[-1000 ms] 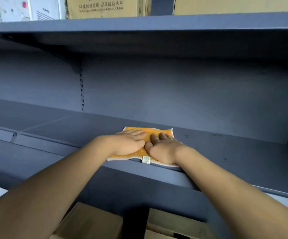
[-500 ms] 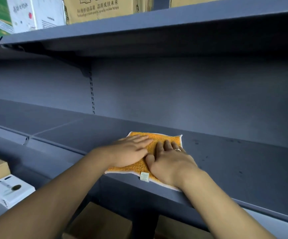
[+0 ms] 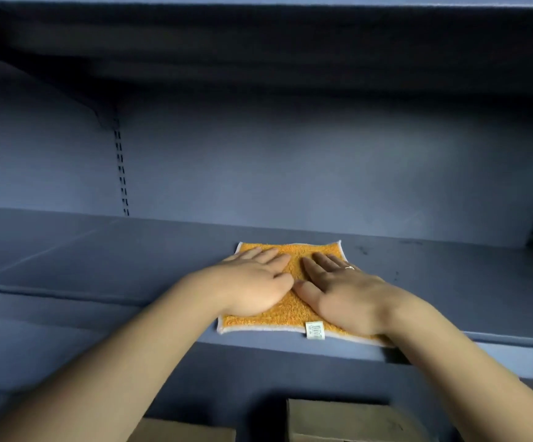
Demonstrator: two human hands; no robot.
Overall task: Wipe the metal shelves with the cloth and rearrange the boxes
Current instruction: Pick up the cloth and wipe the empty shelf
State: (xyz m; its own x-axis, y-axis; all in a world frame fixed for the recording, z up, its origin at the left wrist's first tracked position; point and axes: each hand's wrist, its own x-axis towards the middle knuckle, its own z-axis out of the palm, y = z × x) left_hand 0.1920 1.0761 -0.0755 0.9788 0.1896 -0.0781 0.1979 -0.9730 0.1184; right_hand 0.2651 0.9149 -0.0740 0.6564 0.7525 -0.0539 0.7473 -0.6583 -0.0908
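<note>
Blue-grey metal shelving filled my view. The shelf (image 3: 99, 256) I faced ran wide from left to right, backed by a plain back panel (image 3: 290, 173) with a slotted upright (image 3: 121, 173) on its left, and the dark underside of the upper shelf (image 3: 259, 43) hung over it. The orange cloth (image 3: 294, 314), edged in white, lay flat on the shelf at the front, its near edge along the front lip and a small white label (image 3: 315, 330) sticking out from that edge. Both my hands were on it, palms down. My left hand (image 3: 252, 282) lay over the cloth's left half, fingers straight and close together. My right hand (image 3: 345, 295) pressed flat on the right half, fingers straight and slightly fanned, with a ring (image 3: 349, 267) on one of them. My thumbs nearly met over the middle of the cloth. Neither hand gripped anything; they only pressed on the cloth. Below the shelf, in shadow, the top of a cardboard box (image 3: 338, 419) showed, with a second box (image 3: 188, 433) to its left.
</note>
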